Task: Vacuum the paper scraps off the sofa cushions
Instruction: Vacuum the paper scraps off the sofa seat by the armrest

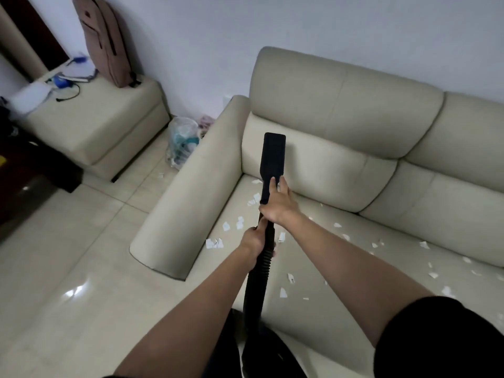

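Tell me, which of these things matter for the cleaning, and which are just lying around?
For the job: vacuum nozzle, held by the right hand; hose, gripped by the left hand; paper scraps; sofa seat.

Just lying about: backpack, footstool, plastic bag.

Sofa [341, 105] cream-beige, plain, darker seam lines. Paper scraps [214, 243] on it white. My vacuum nozzle [272, 156] matte black, hose [259, 271] black, ribbed. My sleeve [441, 342] black. Ottoman [103, 124] same cream as sofa. Backpack [105, 42] dusty pink-brown, dark zips. Floor tiles [68, 241] pale cream, glossy, thin grey grout lines. Wall [272, 20] plain off-white. Plastic bag [181, 143] clear, teal bits inside. Table [32, 170] far left dark brown.
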